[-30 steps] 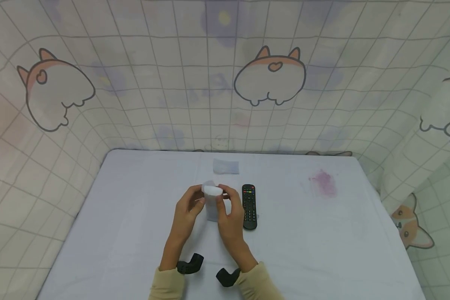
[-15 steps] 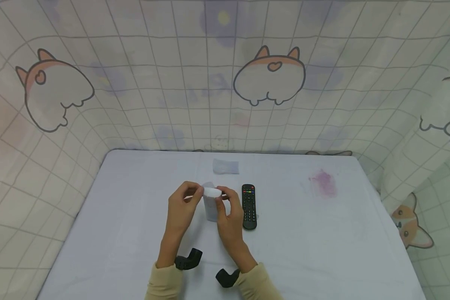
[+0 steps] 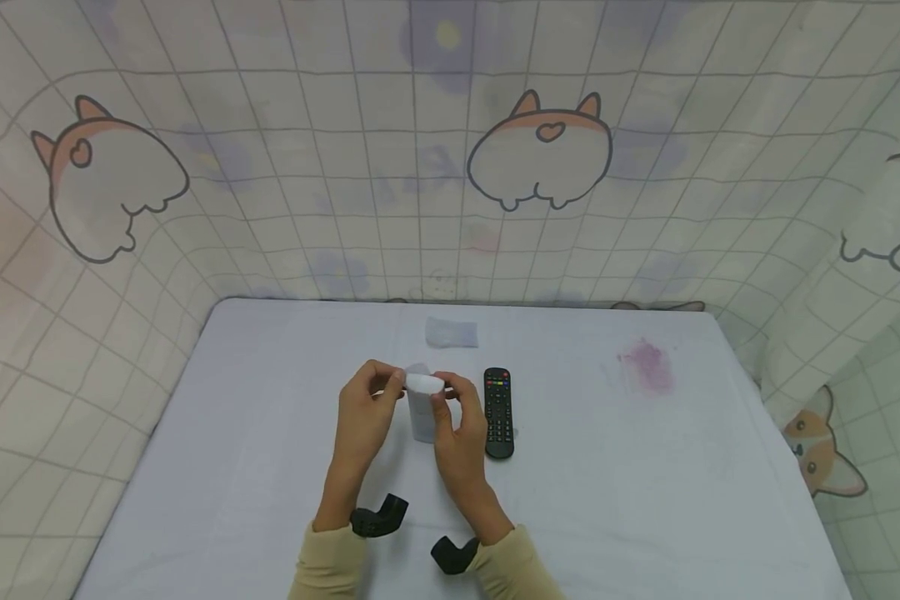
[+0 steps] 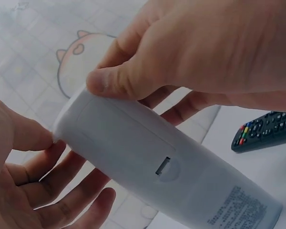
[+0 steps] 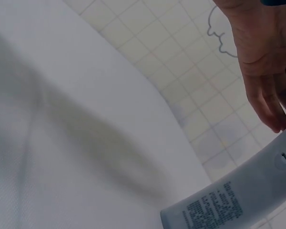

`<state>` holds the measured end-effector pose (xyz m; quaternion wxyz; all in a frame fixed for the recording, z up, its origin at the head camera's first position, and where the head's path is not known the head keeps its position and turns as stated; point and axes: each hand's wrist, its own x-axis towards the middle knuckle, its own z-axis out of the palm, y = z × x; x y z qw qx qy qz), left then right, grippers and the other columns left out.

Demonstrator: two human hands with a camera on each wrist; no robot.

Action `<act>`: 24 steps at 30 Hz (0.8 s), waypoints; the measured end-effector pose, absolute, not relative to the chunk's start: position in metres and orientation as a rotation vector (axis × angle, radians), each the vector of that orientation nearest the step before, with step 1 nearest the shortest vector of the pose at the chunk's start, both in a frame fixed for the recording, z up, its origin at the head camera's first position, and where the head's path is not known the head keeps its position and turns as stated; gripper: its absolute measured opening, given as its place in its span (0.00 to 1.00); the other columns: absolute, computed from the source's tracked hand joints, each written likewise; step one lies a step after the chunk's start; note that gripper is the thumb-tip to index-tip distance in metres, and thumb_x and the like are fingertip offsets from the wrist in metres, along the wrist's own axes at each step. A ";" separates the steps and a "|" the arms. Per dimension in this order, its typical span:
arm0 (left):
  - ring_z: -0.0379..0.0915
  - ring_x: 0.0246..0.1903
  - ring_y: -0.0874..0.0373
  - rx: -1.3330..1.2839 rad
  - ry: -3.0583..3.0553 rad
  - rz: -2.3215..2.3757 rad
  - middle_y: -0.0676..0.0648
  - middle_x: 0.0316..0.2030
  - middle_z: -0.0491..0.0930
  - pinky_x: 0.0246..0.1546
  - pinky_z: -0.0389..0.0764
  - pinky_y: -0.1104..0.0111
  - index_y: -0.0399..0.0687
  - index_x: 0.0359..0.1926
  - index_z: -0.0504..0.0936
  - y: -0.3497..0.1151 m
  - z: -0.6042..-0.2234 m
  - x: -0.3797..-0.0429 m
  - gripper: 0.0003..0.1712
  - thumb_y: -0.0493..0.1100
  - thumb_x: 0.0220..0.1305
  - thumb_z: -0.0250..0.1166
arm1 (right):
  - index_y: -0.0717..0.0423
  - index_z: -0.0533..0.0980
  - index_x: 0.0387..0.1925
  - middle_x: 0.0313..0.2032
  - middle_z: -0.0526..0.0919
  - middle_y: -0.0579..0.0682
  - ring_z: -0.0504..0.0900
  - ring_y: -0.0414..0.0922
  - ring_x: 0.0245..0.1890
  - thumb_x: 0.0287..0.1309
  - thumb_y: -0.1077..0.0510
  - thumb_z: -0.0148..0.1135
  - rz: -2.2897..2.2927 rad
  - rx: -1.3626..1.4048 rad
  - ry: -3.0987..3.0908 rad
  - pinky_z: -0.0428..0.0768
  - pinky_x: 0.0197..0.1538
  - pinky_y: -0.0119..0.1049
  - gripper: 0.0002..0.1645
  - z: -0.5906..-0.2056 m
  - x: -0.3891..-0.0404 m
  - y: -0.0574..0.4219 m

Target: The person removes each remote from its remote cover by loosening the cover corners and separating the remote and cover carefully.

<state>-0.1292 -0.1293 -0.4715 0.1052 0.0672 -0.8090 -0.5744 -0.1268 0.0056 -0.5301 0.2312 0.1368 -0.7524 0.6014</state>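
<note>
nearest, two black wrist cameras (image 3: 378, 518) sit by the cuffs of pale sleeves (image 3: 328, 560). past them, over the middle of the tabletop (image 3: 607, 467), between its left and right edges, a white handset (image 3: 422, 421) stands steeply, latch (image 4: 165, 166) side toward the person; whether its lower end touches the tabletop i cannot tell. the left hand (image 3: 363, 417) pinches its upper left corner between thumb and forefinger, the other fingers loosely spread. the right hand (image 3: 461, 433) grips the upper right edge, thumb on the latch side, fingers behind.

the handset looks light and stiff, a smooth plastic shell that could slip; the latch is probably its most fragile part. its long side edges seem the safest hold.

just right of it lies a black remote (image 3: 498, 414). farther, a pale packet (image 3: 452, 333) lies near the far edge, and a pink stain (image 3: 648, 367) marks the tabletop toward the far right corner. beyond hangs gridded cloth (image 3: 345, 167).
</note>
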 end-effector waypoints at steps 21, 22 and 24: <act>0.89 0.33 0.49 0.209 -2.404 -1.458 0.38 0.37 0.88 0.32 0.83 0.69 0.37 0.45 0.80 -0.120 -0.471 -0.132 0.07 0.39 0.75 0.63 | 0.57 0.75 0.60 0.53 0.84 0.54 0.81 0.46 0.49 0.70 0.68 0.61 1.644 0.392 -1.995 0.80 0.51 0.34 0.19 -0.536 -0.130 0.002; 0.89 0.32 0.50 0.204 -2.405 -1.453 0.38 0.37 0.88 0.32 0.83 0.70 0.37 0.45 0.80 -0.120 -0.471 -0.133 0.07 0.39 0.75 0.63 | 0.58 0.75 0.60 0.53 0.84 0.54 0.81 0.46 0.49 0.70 0.68 0.62 1.641 0.395 -1.990 0.81 0.51 0.35 0.19 -0.536 -0.130 0.002; 0.89 0.32 0.50 0.193 -2.403 -1.444 0.39 0.36 0.88 0.31 0.82 0.72 0.37 0.45 0.80 -0.121 -0.472 -0.133 0.07 0.39 0.75 0.63 | 0.58 0.75 0.60 0.53 0.84 0.55 0.81 0.46 0.48 0.69 0.68 0.62 1.637 0.397 -1.984 0.81 0.51 0.37 0.19 -0.536 -0.130 0.002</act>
